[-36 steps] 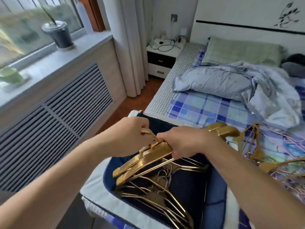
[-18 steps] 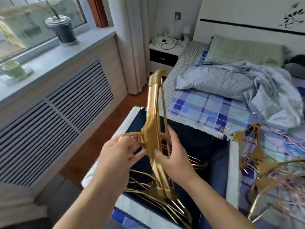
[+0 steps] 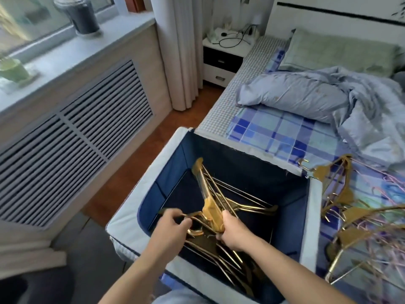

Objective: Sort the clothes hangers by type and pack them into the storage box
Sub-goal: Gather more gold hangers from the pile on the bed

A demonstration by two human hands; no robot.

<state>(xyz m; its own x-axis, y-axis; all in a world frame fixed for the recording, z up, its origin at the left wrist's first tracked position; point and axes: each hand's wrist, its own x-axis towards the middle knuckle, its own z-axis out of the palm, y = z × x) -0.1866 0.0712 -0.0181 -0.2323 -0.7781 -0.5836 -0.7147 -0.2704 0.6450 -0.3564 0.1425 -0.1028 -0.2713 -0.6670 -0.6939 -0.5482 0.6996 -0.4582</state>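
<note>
A navy fabric storage box (image 3: 175,150) with a pale rim stands open at the bed's near corner. Inside it lies a bundle of gold hangers (image 3: 208,196), one shoulder end pointing up toward the far left wall. My left hand (image 3: 173,224) grips the bundle's hooks low in the box. My right hand (image 3: 230,231) clasps the bundle's neck beside it. More gold hangers (image 3: 232,262) lie on the box floor under my hands. On the bed to the right sits a loose heap of gold hangers (image 3: 341,189) tangled with thin pink wire hangers (image 3: 383,235).
A rumpled grey-blue duvet (image 3: 306,95) and green pillow (image 3: 341,51) lie further up the bed. Left of the box is wood floor (image 3: 135,172) and a slatted radiator cover (image 3: 65,137). A nightstand (image 3: 221,60) with cables and a curtain (image 3: 179,51) stand at the back.
Both hands have lowered the bundle of gold hangers from upright above the box down inside it, onto the hangers lying there. The view has tilted down.
</note>
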